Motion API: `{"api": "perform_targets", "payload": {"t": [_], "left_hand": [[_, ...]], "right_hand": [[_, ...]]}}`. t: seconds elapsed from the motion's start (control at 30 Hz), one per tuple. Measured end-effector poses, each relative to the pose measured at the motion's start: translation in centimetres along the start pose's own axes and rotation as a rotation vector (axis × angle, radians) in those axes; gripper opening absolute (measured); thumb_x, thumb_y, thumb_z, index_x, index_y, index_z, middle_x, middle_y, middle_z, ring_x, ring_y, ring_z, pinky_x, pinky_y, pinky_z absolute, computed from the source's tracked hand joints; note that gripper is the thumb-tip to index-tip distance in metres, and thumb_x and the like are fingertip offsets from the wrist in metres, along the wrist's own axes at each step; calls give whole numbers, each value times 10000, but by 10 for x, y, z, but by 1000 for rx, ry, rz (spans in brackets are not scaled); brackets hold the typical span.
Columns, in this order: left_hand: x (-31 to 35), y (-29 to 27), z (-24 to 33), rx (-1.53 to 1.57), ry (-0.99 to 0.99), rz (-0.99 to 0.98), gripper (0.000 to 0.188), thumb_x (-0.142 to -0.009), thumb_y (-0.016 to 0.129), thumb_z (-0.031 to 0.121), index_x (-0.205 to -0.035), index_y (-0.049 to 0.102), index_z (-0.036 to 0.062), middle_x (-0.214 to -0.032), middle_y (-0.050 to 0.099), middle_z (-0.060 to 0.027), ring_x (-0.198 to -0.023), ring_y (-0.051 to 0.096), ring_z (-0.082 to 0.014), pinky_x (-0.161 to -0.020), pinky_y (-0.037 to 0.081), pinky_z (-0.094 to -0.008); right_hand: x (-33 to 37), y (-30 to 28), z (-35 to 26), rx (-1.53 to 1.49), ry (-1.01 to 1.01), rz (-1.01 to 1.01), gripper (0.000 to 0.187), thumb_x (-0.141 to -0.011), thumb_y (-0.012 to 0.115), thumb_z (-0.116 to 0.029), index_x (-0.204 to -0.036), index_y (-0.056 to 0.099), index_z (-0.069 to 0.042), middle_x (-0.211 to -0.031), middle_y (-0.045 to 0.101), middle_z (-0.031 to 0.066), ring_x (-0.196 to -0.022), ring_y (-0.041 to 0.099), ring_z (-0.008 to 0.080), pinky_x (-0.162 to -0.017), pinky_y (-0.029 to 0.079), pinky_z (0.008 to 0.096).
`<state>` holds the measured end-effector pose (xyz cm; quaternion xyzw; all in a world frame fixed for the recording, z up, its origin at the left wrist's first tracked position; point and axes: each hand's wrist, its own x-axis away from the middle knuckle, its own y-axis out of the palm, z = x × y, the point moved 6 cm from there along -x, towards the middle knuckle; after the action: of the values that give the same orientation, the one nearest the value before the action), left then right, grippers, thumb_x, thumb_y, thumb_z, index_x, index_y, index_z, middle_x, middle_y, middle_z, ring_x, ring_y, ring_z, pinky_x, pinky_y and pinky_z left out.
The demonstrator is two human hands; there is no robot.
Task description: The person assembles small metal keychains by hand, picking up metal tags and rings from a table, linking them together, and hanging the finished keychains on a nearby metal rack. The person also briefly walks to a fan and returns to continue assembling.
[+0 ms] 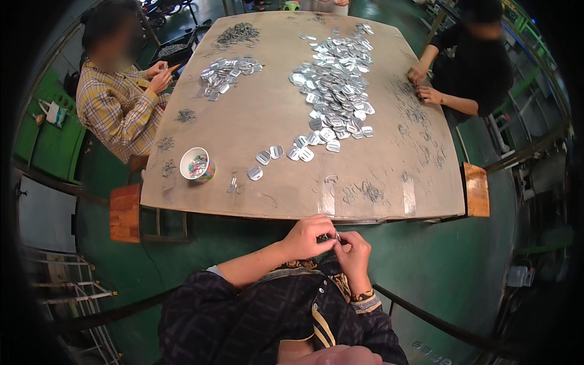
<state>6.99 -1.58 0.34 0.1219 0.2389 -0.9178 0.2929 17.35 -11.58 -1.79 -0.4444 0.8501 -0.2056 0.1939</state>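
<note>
My left hand (309,237) and my right hand (354,254) meet in front of my chest, just off the table's near edge. The fingers of both are closed in a pinch. A small shiny edge shows between the fingertips; the rest of the piece is hidden by them. On the table beyond lies a long pile of flat silver slotted metal plates (337,79). A few single plates (263,157) trail from it toward the left. Closest to my hands on the tabletop is a loose heap of thin wire pieces (372,191).
A brown-topped table (267,109) fills the middle. A paper cup (197,165) holds coloured bits. A second plate pile (226,76) and wire heap (238,33) lie far left. One person (118,103) sits left, another (471,73) right, hands busy. Wooden stools (125,213) flank the table.
</note>
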Motion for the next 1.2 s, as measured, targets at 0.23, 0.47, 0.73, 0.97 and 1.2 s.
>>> {"api": "perform_targets", "payload": {"t": [0.23, 0.47, 0.73, 0.97, 1.2], "left_hand": [[3, -3, -4, -41, 66, -72, 132, -711, 728, 51, -775, 614, 38, -813, 585, -75, -799, 552, -256, -715, 440, -354], [5, -6, -15, -10, 4, -85, 133, -712, 724, 69, -792, 620, 46, -839, 547, -79, -822, 528, -260, -741, 422, -360], [2, -2, -12, -61, 19, -110, 147, -706, 721, 90, -797, 611, 57, -868, 521, -72, -868, 512, -261, -779, 402, -367], [-3, 1, -11, -141, 102, -77, 159, -708, 729, 81, -825, 622, 70, -921, 548, -68, -853, 516, -262, -781, 403, -369], [2, 9, -9, -70, 168, -49, 172, -727, 695, 23, -881, 620, 15, -894, 662, -100, -830, 636, -284, -728, 495, -371]], "right_hand": [[-3, 1, -2, -56, -12, -55, 132, -745, 675, 28, -871, 685, -8, -785, 653, 116, -691, 648, 233, -631, 501, 301], [-10, -1, -4, -20, -25, -105, 125, -764, 674, 21, -888, 676, 5, -805, 645, 120, -709, 648, 245, -638, 500, 315], [-10, -3, 3, -37, -58, -79, 124, -752, 666, 55, -867, 677, 13, -779, 635, 106, -660, 615, 197, -588, 471, 278], [-11, -4, 12, -31, 3, -120, 106, -759, 681, 10, -864, 681, -3, -801, 642, 119, -738, 641, 278, -646, 483, 335], [-28, -14, 29, -211, -13, -436, 180, -738, 743, -55, -910, 708, -13, -797, 651, 92, -744, 642, 199, -654, 487, 305]]}}
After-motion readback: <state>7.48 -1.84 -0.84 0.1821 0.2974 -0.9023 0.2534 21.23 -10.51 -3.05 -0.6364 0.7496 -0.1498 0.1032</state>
